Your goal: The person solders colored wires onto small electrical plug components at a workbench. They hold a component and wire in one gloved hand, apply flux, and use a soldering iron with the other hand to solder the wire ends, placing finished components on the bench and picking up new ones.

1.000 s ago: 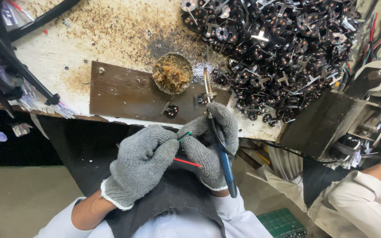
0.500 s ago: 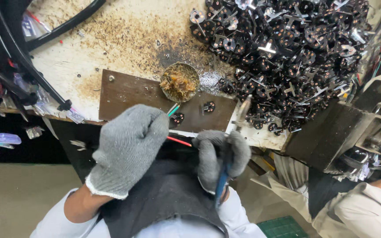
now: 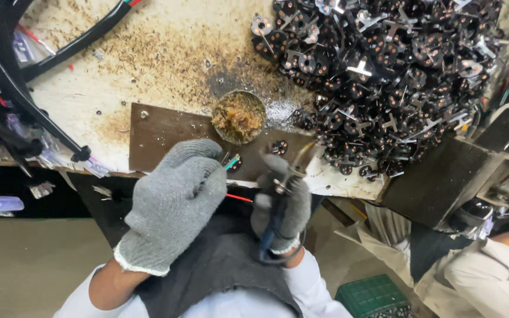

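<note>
Head view: left hand (image 3: 172,203) in a grey knitted glove, fist closed around thin red and green wires (image 3: 235,180) that stick out toward 3 o'clock from the fingers. Right hand (image 3: 283,197), same grey glove, is wrapped around a blue-handled soldering iron (image 3: 279,213); the handle runs down toward 6 o'clock and the metal tip (image 3: 303,154) points up toward 1 o'clock (frame is motion-blurred there, so the exact contact point is not readable).

The wire ends sit at the near edge of a dark brown rectangular metal plate (image 3: 166,131) fixed on the stained white workbench (image 3: 166,53). Two small black round parts with copper pads (image 3: 279,147) lie on the plate, just at 12 o'clock of the right hand.

At 12 o'clock of both hands: a small round tin of brownish flux residue (image 3: 238,116), touching the plate's far edge.

At 1–2 o'clock: a large heap of black round parts with silver cross-shaped terminals (image 3: 396,70), covering the bench's right side.

At 10 o'clock: thick black cables (image 3: 72,44) cross the bench.

At 4 o'clock: another person's white sleeve (image 3: 490,277), and a green plastic crate (image 3: 372,296) on the floor.
</note>
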